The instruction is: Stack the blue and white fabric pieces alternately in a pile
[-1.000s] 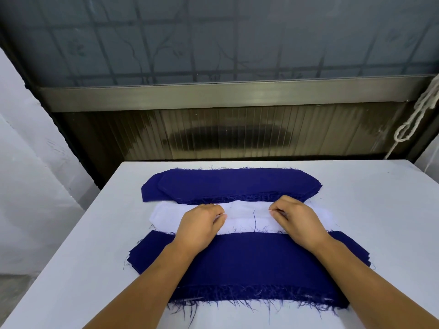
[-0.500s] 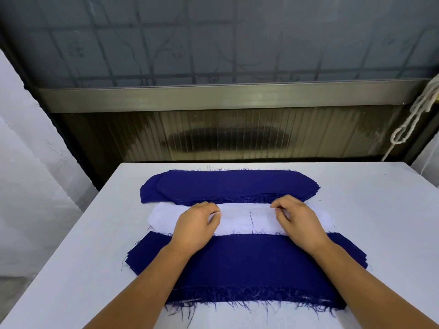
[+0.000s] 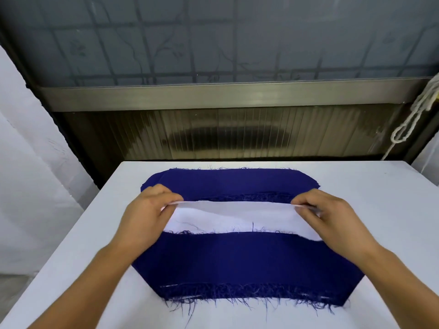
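White fabric piece [image 3: 234, 216], a thin long strip with frayed threads, lies across the middle of the white table [image 3: 370, 210], between two dark blue fabric groups. My left hand [image 3: 147, 217] pinches its left end and my right hand [image 3: 332, 217] pinches its right end; each grip is closed on the far edge of the strip, and this far edge is raised a little from the table while the near edge looks still down.

I judge the step in hand is the lifting of one white piece, so that it can go on top of the near dark blue fabric pile [image 3: 242, 264], which lies just in front of it and touches its near edge. The next move calls for both hands to rise together and keep the strip stretched, then bring it toward me and lay it flat with the edges in line. If one end is slack, the thin cloth may fold.

Counting: I see one white strip clearly; if more white pieces lie under it, I cannot tell. The far dark blue fabric group [image 3: 228, 184] shows at least two overlapped pieces at its left end. The near pile seems to have several layers, but their number is hidden.
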